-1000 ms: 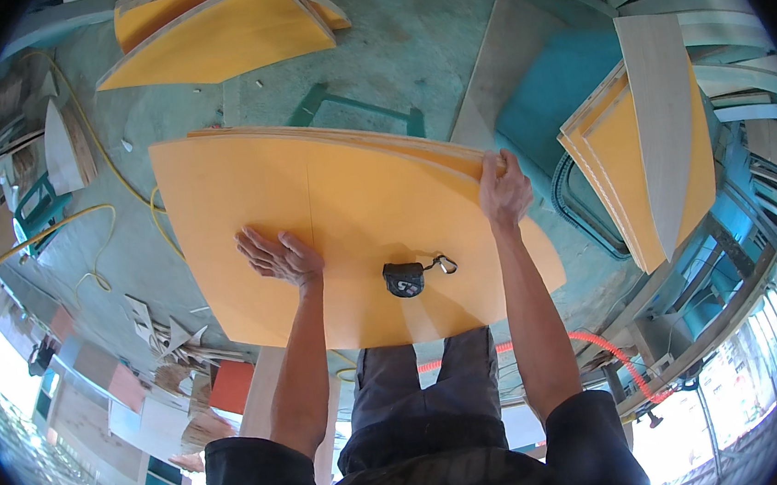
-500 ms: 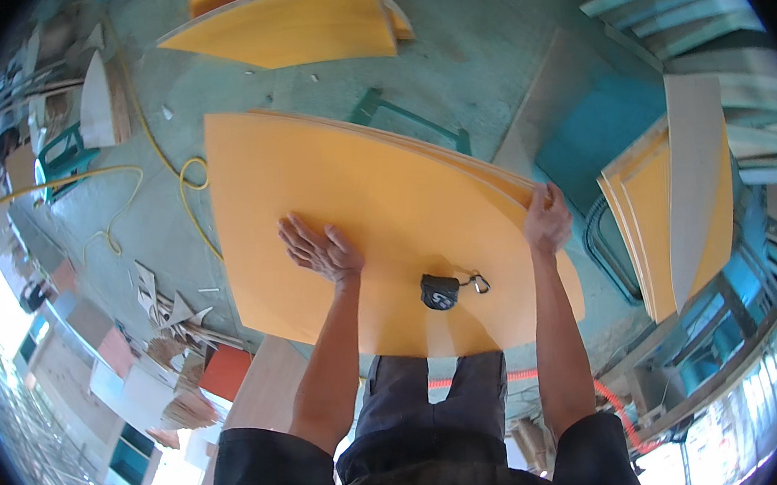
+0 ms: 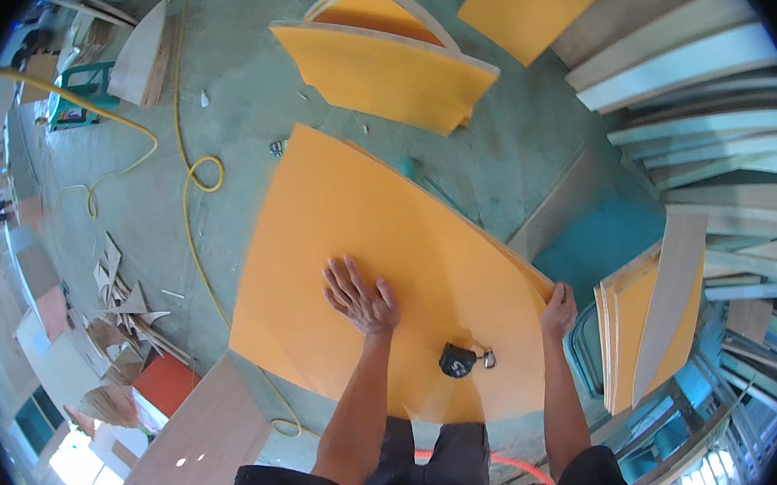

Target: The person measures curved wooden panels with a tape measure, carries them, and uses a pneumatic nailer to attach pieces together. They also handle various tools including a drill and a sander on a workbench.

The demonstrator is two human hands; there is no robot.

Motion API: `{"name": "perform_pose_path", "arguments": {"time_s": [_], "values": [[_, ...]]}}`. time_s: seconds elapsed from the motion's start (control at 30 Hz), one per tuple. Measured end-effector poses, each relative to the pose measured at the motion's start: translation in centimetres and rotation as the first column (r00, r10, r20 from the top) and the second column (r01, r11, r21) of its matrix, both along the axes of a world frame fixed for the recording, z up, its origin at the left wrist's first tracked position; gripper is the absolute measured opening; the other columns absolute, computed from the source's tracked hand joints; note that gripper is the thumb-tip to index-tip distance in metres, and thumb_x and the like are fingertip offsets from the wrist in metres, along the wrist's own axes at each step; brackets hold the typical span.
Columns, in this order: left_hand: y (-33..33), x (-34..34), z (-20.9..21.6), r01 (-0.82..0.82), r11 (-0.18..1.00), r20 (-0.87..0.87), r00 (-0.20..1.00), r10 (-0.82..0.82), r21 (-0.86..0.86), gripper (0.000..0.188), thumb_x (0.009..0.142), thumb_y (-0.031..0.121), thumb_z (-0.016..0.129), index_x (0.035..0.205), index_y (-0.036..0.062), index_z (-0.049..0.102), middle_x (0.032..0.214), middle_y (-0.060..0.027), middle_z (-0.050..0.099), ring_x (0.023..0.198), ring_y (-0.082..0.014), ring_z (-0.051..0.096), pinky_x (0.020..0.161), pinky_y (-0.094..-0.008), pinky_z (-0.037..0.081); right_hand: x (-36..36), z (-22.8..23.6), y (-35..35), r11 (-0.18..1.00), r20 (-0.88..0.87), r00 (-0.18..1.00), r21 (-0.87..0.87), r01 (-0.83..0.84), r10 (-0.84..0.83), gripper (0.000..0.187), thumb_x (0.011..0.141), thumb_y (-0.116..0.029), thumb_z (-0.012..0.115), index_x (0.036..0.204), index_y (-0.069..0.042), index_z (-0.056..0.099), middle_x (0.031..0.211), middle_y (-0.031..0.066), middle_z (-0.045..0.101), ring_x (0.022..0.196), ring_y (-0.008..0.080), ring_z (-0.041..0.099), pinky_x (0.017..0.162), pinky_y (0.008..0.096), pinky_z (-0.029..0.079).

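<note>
A stack of large orange-yellow panels (image 3: 406,232) with a curved far edge lies in front of me at about waist height. My left hand (image 3: 361,300) rests palm down on the top panel, fingers spread. At the right-hand edge my right hand (image 3: 558,311) is closed round the rim of the stack, thumb on top; how many sheets it grips I cannot tell. Between the hands, nearer to me, lies a small rounded black item (image 3: 456,360) that looks like a tape measure, with a metal clip (image 3: 488,359) attached.
More orange panels (image 3: 383,72) stand beyond the stack, others (image 3: 637,332) lean at the right. Long boards (image 3: 703,136) line the far right. A yellow hose (image 3: 187,214) snakes over the floor at left, near wood offcuts (image 3: 125,298) and a green stool (image 3: 84,93).
The panel stack has turned clockwise, its far left corner swinging right, with both hands still on it. The black item has moved with it. My view has also shifted.
</note>
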State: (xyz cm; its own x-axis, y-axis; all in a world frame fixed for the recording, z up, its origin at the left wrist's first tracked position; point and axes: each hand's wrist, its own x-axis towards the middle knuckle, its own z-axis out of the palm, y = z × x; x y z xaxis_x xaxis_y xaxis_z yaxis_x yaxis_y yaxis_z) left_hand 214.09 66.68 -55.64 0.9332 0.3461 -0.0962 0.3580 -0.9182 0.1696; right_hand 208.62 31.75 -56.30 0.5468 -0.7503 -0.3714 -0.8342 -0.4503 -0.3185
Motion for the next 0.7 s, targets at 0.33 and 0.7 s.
{"name": "perform_pose_path", "arguments": {"time_s": [0.33, 0.7], "values": [[0.8, -0.4, 0.3, -0.006, 1.0, -0.027, 1.0, 0.006, 0.003, 0.071, 0.095, 0.043, 0.037, 0.154, 0.0059, 0.026, 0.161, -0.0197, 0.019, 0.15, -0.0386, 0.013, 0.116, -0.0585, 0.007, 21.7, 3.7, 8.0, 0.819, 0.478, 0.674, -0.218, -0.531, 0.564, 0.041, 0.086, -0.013, 0.068, 0.125, -0.003, 0.058, 0.128, 0.018, 0.058, 0.124, 0.0353, 0.051, 0.106, 0.0457, 0.04], [0.4, -0.3, 0.0, 0.007, 1.0, -0.033, 0.999, -0.008, -0.006, 0.07, 0.096, 0.042, 0.037, 0.155, 0.0071, 0.025, 0.162, -0.0187, 0.018, 0.15, -0.0374, 0.012, 0.117, -0.0565, 0.007, 40.2, -1.3, 19.1, 0.523, 0.118, 0.543, -0.494, -0.694, 0.831, 0.056, 0.091, -0.03, 0.062, 0.138, -0.006, 0.044, 0.143, 0.0129, 0.048, 0.134, 0.0304, 0.043, 0.107, 0.0577, 0.034]]}}
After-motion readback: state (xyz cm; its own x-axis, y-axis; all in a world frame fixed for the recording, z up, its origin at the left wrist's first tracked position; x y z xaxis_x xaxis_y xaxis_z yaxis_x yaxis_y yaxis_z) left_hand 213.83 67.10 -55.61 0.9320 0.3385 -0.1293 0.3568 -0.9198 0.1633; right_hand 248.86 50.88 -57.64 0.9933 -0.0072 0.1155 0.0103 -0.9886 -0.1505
